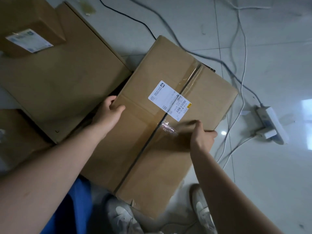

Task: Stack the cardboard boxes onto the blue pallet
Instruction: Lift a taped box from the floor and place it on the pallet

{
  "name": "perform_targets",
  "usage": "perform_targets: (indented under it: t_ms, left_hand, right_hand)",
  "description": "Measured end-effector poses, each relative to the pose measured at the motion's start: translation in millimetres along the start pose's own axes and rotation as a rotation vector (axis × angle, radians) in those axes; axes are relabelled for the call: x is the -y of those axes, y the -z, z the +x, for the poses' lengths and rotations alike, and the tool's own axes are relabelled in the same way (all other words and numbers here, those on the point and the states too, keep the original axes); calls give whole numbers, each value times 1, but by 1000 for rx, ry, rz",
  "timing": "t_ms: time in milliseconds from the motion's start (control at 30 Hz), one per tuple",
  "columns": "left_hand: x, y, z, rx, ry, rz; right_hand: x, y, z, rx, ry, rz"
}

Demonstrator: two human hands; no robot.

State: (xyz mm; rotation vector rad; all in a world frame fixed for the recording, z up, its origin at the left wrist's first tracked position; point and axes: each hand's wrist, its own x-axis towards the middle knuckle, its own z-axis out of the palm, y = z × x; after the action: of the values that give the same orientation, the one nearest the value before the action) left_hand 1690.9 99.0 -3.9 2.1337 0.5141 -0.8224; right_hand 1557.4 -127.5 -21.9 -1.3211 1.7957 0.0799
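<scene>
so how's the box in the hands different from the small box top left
The held box is much larger and is gripped at opposite edges by the left hand and right hand; the small box sits untouched on top of another carton. The held box shows a clear-taped seam, but no seam shows on the small box. Both are brown cardboard with white labels.

A large taped cardboard box (pixel 162 119) with a white label (pixel 169 100) lies tilted at centre; flatter boxes (pixel 64 81) sit at ten o'clock, blue pallet (pixel 74 205) at seven.
</scene>
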Motion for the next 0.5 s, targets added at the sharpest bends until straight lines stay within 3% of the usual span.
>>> perform_targets:
  t_ms: [267,500]
  left_hand:
    - [-13,9,-55,-108,-8,-157]
    - [-76,49,-115,-256,-103,-207]
  right_hand:
    - [30,36,-21,-47,198,-10]
    - [103,76,-75,-33,393,56]
